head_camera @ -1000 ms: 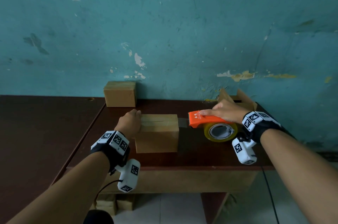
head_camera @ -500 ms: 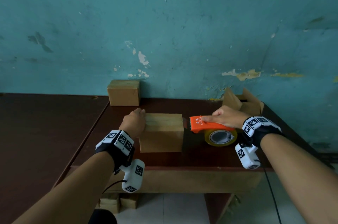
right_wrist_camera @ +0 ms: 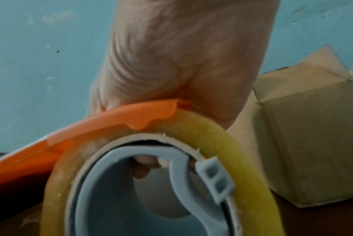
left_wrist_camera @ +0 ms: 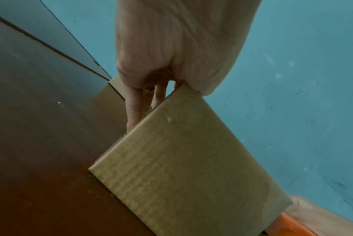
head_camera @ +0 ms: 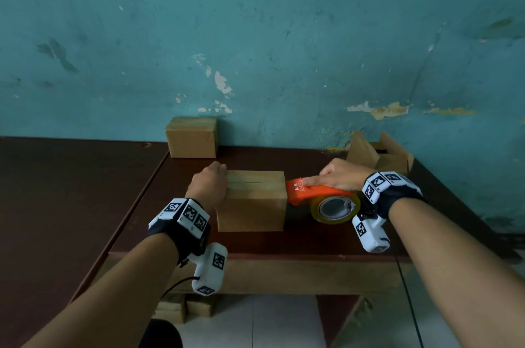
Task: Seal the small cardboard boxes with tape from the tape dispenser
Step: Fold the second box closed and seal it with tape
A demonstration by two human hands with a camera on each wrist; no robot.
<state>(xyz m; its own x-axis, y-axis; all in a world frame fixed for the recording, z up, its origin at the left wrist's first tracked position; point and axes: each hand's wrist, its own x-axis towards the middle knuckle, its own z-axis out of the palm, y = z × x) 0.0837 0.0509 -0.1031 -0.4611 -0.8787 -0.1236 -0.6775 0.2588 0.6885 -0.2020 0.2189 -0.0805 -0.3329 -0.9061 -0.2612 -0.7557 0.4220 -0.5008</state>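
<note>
A small closed cardboard box (head_camera: 252, 200) (left_wrist_camera: 181, 159) sits mid-table, a slit running along its top. My left hand (head_camera: 208, 187) holds its top left corner; the fingers (left_wrist_camera: 134, 108) lie down the left side and the thumb's base rests at the top edge. My right hand (head_camera: 338, 177) (right_wrist_camera: 177, 55) grips the orange tape dispenser (head_camera: 312, 192) (right_wrist_camera: 119, 118) from above. The dispenser's nose touches the box's upper right edge. Its yellowish tape roll (head_camera: 335, 208) (right_wrist_camera: 222, 143) hangs just over the table. An orange corner of the dispenser (left_wrist_camera: 288, 226) shows past the box.
A second closed box (head_camera: 191, 137) stands at the back against the teal wall. An open box with raised flaps (head_camera: 380, 154) (right_wrist_camera: 305, 143) sits behind my right hand. The table's front edge (head_camera: 255, 256) is near my wrists. More boxes (head_camera: 184, 305) lie on the floor below.
My right hand has slid the dispenser left, closing the gap until its nose meets the box's right edge. The left hand has stayed on the box.
</note>
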